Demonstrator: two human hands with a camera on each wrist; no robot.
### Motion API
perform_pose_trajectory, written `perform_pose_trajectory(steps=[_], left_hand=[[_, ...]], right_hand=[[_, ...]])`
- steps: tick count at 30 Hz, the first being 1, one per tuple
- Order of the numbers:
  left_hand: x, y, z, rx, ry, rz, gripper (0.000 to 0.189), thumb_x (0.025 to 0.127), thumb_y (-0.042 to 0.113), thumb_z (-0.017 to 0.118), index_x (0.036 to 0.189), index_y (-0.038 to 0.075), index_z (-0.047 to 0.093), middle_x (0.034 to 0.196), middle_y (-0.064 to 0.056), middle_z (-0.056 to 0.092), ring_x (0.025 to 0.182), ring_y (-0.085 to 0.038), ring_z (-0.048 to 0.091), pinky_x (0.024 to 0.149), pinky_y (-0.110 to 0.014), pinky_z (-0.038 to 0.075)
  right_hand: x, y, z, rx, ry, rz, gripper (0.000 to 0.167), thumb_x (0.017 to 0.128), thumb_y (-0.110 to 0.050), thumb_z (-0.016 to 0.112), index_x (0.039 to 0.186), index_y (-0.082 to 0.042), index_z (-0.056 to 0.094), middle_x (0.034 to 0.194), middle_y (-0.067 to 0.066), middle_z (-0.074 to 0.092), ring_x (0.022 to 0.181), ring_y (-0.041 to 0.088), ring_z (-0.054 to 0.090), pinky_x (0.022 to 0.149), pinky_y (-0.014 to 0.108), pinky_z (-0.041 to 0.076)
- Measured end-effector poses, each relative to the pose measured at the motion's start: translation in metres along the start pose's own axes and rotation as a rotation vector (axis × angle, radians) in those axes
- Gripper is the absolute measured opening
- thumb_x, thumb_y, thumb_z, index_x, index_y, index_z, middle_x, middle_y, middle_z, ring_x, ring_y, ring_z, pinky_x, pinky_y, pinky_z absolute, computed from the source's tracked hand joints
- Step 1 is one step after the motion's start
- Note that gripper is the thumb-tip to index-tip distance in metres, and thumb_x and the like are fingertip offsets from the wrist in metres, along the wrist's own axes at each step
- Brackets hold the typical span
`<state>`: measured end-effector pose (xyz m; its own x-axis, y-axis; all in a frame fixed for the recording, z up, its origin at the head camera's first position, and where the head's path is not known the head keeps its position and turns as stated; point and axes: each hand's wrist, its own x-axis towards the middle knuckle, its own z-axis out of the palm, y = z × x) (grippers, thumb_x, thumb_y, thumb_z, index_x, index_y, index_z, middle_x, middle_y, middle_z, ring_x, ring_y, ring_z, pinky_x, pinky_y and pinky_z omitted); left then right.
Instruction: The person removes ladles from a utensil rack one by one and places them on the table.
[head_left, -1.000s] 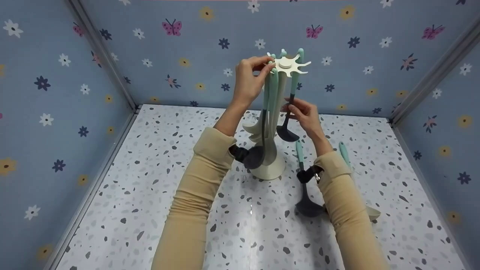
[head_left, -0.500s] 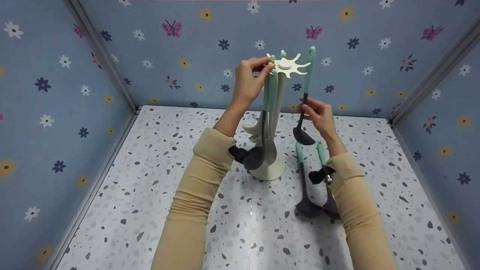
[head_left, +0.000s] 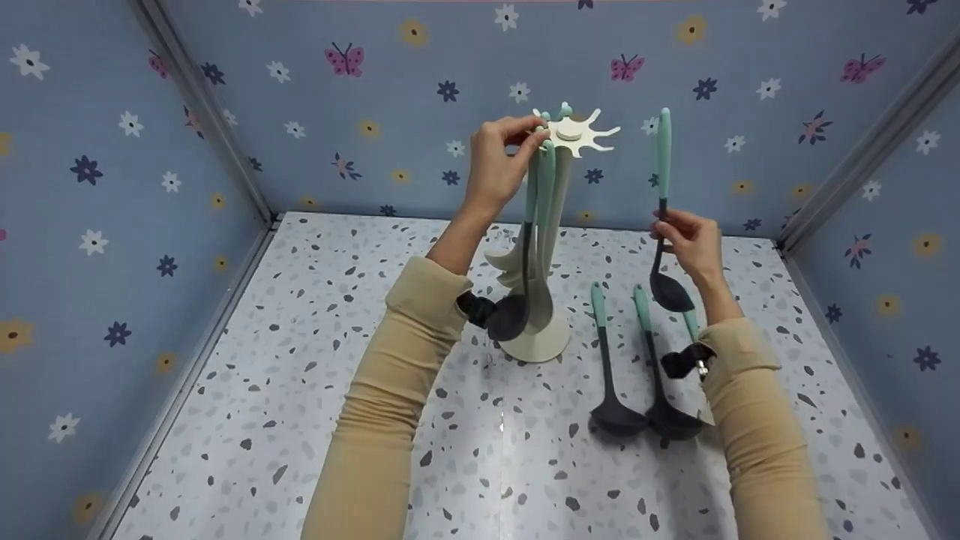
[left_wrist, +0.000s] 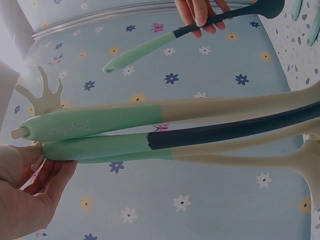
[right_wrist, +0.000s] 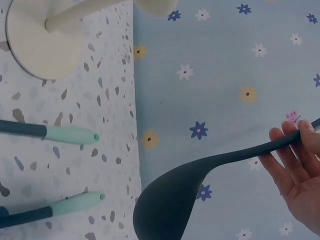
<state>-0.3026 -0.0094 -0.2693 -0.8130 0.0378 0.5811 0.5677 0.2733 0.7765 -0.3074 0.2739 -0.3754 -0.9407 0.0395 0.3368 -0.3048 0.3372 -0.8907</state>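
Observation:
At the top of the cream utensil rack (head_left: 537,341), my left hand (head_left: 499,161) pinches a rack arm right by the handle ends of the hanging utensils. A dark-headed ladle (head_left: 510,315) with a mint handle hangs there, beside cream-headed utensils whose handles (left_wrist: 95,122) are mint too. My right hand (head_left: 694,244) holds another dark ladle (head_left: 664,161) by its shaft, in the air right of the rack, handle up and bowl down. In the right wrist view its dark bowl (right_wrist: 170,200) shows large, with thumb and fingers (right_wrist: 295,167) around the shaft.
Two dark ladles, a left one (head_left: 606,360) and a right one (head_left: 651,360), lie side by side on the speckled tabletop (head_left: 300,420). Another mint-handled utensil (head_left: 691,325) lies partly hidden under the right forearm. Patterned walls (head_left: 450,45) close in the back and sides.
My right hand has drawn its ladle off the rack and carried it rightward, away from the rack's arms. My left hand stays at the rack top.

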Motion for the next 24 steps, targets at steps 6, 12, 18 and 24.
perform_pose_trajectory(steps=[6, 12, 18, 24], left_hand=[[-0.001, 0.000, 0.000, -0.002, -0.001, 0.003, 0.019, 0.086, 0.014, 0.059, 0.097, 0.001, 0.067, 0.090, -0.009, 0.063, 0.080, -0.014, 0.058, 0.068, -0.021, 0.049], [-0.002, 0.002, -0.001, -0.013, 0.001, -0.009, 0.019, 0.086, 0.014, 0.059, 0.097, 0.001, 0.067, 0.090, -0.009, 0.062, 0.080, -0.014, 0.057, 0.067, -0.020, 0.048], [-0.001, 0.001, 0.000, -0.020, 0.013, 0.004, 0.018, 0.085, 0.013, 0.059, 0.096, 0.001, 0.067, 0.090, -0.009, 0.063, 0.079, -0.014, 0.057, 0.066, -0.021, 0.049], [-0.001, 0.000, 0.002, -0.030, 0.021, -0.005, 0.017, 0.084, 0.011, 0.060, 0.096, 0.001, 0.067, 0.089, -0.008, 0.063, 0.078, -0.012, 0.057, 0.066, -0.020, 0.049]], right_hand=[[-0.003, 0.030, -0.026, -0.092, 0.048, 0.072, 0.030, 0.085, -0.004, 0.057, 0.112, 0.008, 0.057, 0.089, 0.010, 0.065, 0.073, 0.008, 0.062, 0.065, 0.021, 0.050], [-0.010, 0.050, -0.046, -0.216, 0.081, 0.112, 0.034, 0.084, -0.011, 0.060, 0.115, 0.005, 0.056, 0.087, 0.001, 0.065, 0.071, 0.001, 0.060, 0.065, 0.019, 0.050], [-0.018, 0.059, -0.060, -0.278, 0.113, 0.157, 0.034, 0.084, -0.011, 0.060, 0.115, 0.004, 0.057, 0.088, 0.000, 0.064, 0.069, -0.003, 0.058, 0.064, 0.018, 0.049], [-0.029, 0.069, -0.078, -0.361, 0.119, 0.242, 0.035, 0.086, -0.014, 0.058, 0.118, 0.001, 0.055, 0.090, 0.002, 0.062, 0.069, -0.003, 0.056, 0.065, 0.020, 0.050]])
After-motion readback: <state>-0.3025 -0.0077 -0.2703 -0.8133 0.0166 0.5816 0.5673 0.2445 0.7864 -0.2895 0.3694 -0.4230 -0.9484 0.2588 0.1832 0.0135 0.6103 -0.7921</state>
